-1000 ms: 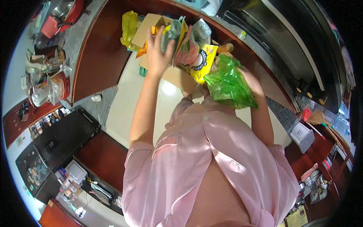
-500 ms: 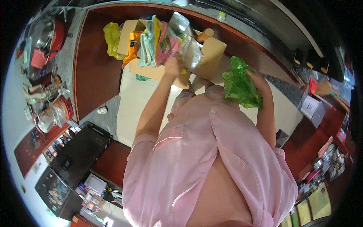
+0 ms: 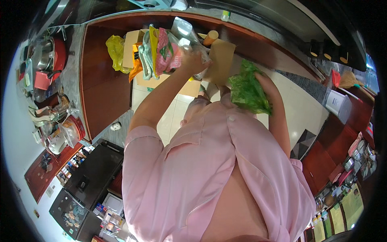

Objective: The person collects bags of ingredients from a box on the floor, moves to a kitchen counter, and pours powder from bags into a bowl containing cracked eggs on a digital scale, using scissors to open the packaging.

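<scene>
My right hand [image 3: 266, 85] grips a crumpled green plastic bag [image 3: 249, 90], held out beside the cardboard box [image 3: 221, 58]. My left hand [image 3: 192, 58] reaches over the box's near side, against the clear and silvery plastic bags [image 3: 183, 29]; its fingers are blurred and partly hidden among them. Left of that hand, packed upright in the box, are a pink printed bag [image 3: 162, 52], a yellow bag [image 3: 153, 37], a folded pale green bag [image 3: 146, 58] and an orange bag [image 3: 136, 62]. A brown cylinder [image 3: 210, 37] stands at the box's far right corner.
A crumpled yellow plastic bag [image 3: 116, 52] lies left of the box. Dark red cabinets [image 3: 105, 84] flank it, with a cluttered counter [image 3: 74, 68] on the left. At right are a white bin [image 3: 338, 105] and a broom [image 3: 347, 80]; a black refrigerator [image 3: 90, 171] stands lower left.
My left hand has moved up and right, from the pink bag to the clear bags. My right hand, still holding the green bag, has shifted slightly left. The whole view has shifted a little.
</scene>
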Action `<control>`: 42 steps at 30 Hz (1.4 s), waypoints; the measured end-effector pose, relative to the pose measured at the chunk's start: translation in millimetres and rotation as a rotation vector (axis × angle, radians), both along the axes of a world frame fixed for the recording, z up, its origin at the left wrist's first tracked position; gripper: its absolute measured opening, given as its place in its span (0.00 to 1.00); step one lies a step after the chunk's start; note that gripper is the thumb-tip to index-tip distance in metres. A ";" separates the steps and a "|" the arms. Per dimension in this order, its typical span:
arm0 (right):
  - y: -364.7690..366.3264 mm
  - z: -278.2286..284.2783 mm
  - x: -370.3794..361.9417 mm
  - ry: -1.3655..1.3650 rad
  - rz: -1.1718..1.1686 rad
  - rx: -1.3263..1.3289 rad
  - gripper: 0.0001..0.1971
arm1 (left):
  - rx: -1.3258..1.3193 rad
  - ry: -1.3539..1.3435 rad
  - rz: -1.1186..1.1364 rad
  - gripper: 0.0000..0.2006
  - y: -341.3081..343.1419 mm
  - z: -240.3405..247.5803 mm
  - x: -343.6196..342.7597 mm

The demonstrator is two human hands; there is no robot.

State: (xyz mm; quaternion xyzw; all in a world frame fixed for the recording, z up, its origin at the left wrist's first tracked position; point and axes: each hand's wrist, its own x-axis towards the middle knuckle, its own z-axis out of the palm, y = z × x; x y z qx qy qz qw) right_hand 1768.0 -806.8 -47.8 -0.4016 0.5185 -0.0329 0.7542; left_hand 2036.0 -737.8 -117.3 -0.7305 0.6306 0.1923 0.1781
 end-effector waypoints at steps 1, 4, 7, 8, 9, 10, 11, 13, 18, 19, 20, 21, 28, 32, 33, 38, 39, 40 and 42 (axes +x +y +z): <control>1.7 1.3 -0.4 -0.023 -0.053 0.020 0.23 | 0.003 0.001 -0.007 0.30 2.2 -3.1 1.6; 1.9 -6.2 -5.1 -0.063 -0.003 -0.019 0.22 | -0.038 0.188 0.037 0.27 12.1 -15.0 13.3; -0.9 -6.1 -7.4 0.026 0.013 0.028 0.23 | -0.457 -0.025 -0.281 0.24 30.8 -33.0 22.2; -1.7 -11.7 -7.1 0.025 0.014 0.035 0.23 | -0.361 -0.068 -0.517 0.24 28.8 -32.0 25.3; -2.9 -20.1 -7.1 0.054 0.049 0.009 0.23 | -0.259 -0.109 -0.752 0.23 26.9 -32.9 29.4; -2.9 -26.3 -7.5 0.082 0.086 -0.016 0.23 | -0.335 -0.131 -0.871 0.21 27.2 -41.3 36.2; -1.7 -30.1 -7.4 0.080 0.084 -0.009 0.23 | -0.327 -0.129 -0.873 0.21 24.8 -41.5 39.2; 1.8 -35.7 -7.6 0.031 0.036 -0.027 0.23 | 0.217 0.105 -0.325 0.22 22.4 -41.2 44.4; 5.1 -24.5 -10.8 -0.006 -0.065 0.002 0.22 | 0.048 -0.026 -0.481 0.27 24.6 -43.4 44.4; 6.2 -19.8 -11.3 0.021 -0.085 0.007 0.22 | -0.112 -0.096 -0.488 0.29 34.2 -71.5 52.2; 6.3 -22.5 -15.2 0.023 -0.089 0.008 0.22 | -0.271 -0.166 -0.494 0.32 33.5 -74.6 53.3; 5.8 -27.0 -22.0 0.046 -0.082 0.021 0.22 | -0.271 -0.164 -0.497 0.32 29.9 -78.7 53.8; 10.1 -19.0 -30.8 0.114 -0.181 0.044 0.21 | -0.012 0.091 -0.195 0.30 -19.4 -48.6 62.5; 15.6 -28.4 -27.5 0.114 -0.196 -0.003 0.21 | -0.130 0.167 -0.313 0.22 -24.7 -49.5 70.7; 15.2 -26.1 -20.9 0.046 -0.160 0.012 0.21 | -0.129 0.170 -0.313 0.22 -21.5 -45.7 71.7; 16.1 -43.8 -1.9 -0.007 -0.064 0.063 0.21 | -0.094 0.064 -0.400 0.16 3.6 -35.9 71.5; 18.6 -43.0 3.8 0.021 -0.057 0.033 0.23 | -0.094 0.065 -0.396 0.16 5.0 -36.5 71.6; 20.5 -42.9 7.5 0.048 -0.050 0.004 0.25 | -0.169 0.130 -0.420 0.15 5.6 -37.6 70.5; 21.4 -53.1 7.8 0.015 -0.015 0.017 0.26 | -0.248 0.199 -0.443 0.14 3.3 -39.1 64.9</control>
